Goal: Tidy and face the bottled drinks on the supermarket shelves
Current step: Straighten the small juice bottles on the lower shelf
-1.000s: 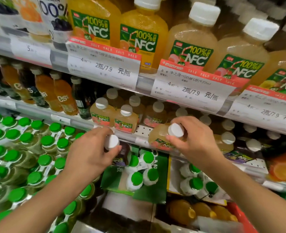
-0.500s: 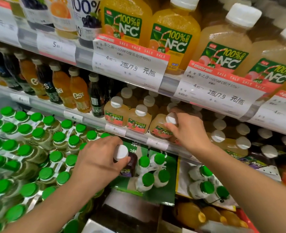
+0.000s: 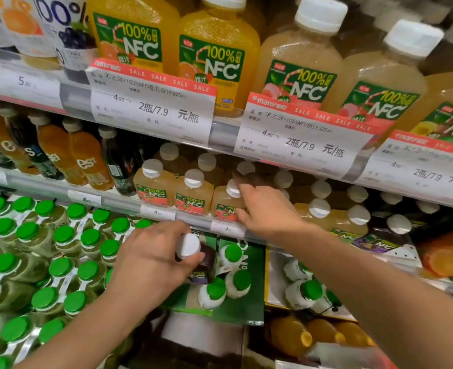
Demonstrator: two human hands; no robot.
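Pale peach-juice bottle with white cap (image 3: 226, 202) gripped by right hand (image 3: 266, 209) should be seated label-forward; left hand (image 3: 150, 262) fingers clamped round dark purple bottle (image 3: 197, 258).

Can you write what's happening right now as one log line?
left hand: holds dark bottle | right hand: grips peach bottle on shelf

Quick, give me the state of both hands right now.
Left hand: holding a dark juice bottle with a white cap.
Right hand: gripping a pale NFC juice bottle at the shelf front.
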